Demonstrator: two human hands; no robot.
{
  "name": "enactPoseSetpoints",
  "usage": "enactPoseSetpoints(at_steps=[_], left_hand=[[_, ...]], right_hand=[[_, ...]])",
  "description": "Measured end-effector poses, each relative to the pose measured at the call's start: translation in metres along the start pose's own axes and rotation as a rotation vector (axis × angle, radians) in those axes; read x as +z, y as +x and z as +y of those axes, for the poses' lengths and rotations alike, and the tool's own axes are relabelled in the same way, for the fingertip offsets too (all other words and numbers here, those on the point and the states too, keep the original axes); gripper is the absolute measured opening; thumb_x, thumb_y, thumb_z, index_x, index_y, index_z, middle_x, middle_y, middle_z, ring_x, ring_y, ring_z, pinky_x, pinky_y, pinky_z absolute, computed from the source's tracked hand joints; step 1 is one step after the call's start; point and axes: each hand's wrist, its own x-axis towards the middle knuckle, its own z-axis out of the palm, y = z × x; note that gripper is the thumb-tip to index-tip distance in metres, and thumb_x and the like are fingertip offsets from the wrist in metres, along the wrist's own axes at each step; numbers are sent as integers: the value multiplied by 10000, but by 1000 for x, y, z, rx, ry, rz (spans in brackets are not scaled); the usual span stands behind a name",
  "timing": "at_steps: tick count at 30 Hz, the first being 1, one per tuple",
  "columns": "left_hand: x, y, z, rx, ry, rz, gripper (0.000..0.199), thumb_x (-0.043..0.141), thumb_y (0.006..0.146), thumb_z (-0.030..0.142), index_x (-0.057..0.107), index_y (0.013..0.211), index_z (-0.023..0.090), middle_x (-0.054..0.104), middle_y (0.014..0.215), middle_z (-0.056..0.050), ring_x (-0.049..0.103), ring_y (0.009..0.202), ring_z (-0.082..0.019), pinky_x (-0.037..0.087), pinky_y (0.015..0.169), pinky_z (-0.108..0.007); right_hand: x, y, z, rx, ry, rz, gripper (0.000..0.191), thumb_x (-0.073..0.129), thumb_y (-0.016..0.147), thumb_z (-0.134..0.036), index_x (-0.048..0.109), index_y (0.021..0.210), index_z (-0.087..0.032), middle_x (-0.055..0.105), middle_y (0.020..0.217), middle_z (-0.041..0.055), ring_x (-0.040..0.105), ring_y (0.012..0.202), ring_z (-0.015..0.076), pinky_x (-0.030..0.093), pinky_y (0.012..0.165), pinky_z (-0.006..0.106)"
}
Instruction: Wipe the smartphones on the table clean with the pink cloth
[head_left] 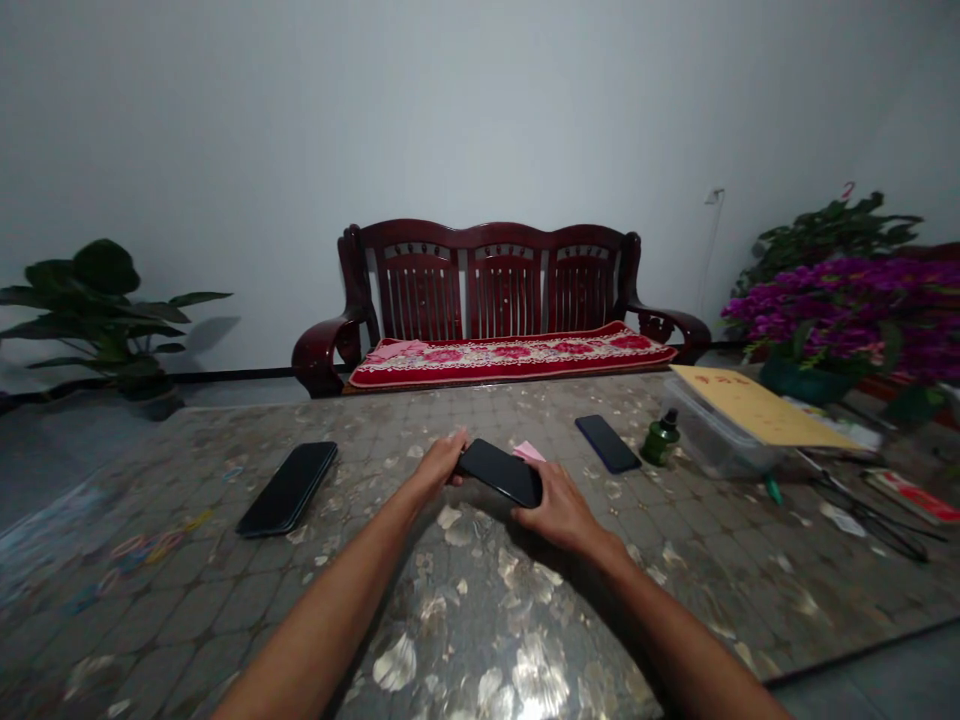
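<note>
Between my two hands is a black smartphone, its dark screen facing up and tilted toward me, just above the table. My left hand grips its left end, fingers partly hidden behind it. At the right end, my right hand is closed round the edge with the thumb in front. A piece of pink cloth or paper shows behind the phone near my right fingers; whether the hand holds it I cannot tell. Another phone lies flat to the right. On the left rests a stack of dark phones.
A green bottle stands beside a clear plastic box topped by a yellow envelope. Glasses or dark cables lie at right, near purple flowers. Coloured bands are at left. Beyond the table stands a wooden bench.
</note>
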Motion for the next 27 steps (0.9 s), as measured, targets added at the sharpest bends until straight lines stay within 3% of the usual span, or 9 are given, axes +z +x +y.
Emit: enactPoseSetpoints(at_steps=[4, 9, 13, 17, 27], left_hand=[[-10, -6, -7, -38, -157, -35, 583, 470, 880, 703, 651, 952, 154, 655, 647, -20, 574, 511, -117, 387, 478, -197], [-46, -16, -45, 67, 105, 197, 405, 536, 833, 539, 681, 886, 164, 703, 702, -36, 624, 546, -156, 412, 523, -243], [-68, -28, -73, 96, 315, 331, 361, 477, 876, 442, 712, 1002, 199, 748, 755, -23, 687, 637, -187, 452, 623, -263], [-72, -35, -84, 90, 358, 377, 356, 439, 906, 389, 714, 1050, 216, 774, 813, -24, 720, 709, -198, 480, 689, -258], [-71, -36, -89, 106, 481, 350, 310, 463, 932, 354, 732, 1042, 244, 797, 852, -21, 741, 805, -209, 459, 698, -248]], right_hand=[[-18, 9, 24, 159, -27, 107, 780, 797, 690, -384, 540, 1410, -225, 599, 1347, 145, 497, 1297, 370, 362, 1142, 491], [-55, 22, 54, 371, -198, 363, 819, 744, 722, -466, 509, 1440, -150, 590, 1344, 210, 496, 1314, 407, 381, 1121, 495], [-72, 28, 68, 511, -375, 425, 763, 703, 762, -503, 548, 1403, -119, 606, 1341, 227, 554, 1269, 397, 446, 1052, 457], [-76, 34, 74, 586, -485, 457, 758, 718, 756, -514, 570, 1379, -108, 629, 1303, 238, 588, 1223, 401, 482, 992, 452], [-79, 43, 86, 676, -643, 479, 651, 707, 763, -528, 637, 1251, -103, 650, 1225, 230, 613, 1156, 385, 482, 949, 460]])
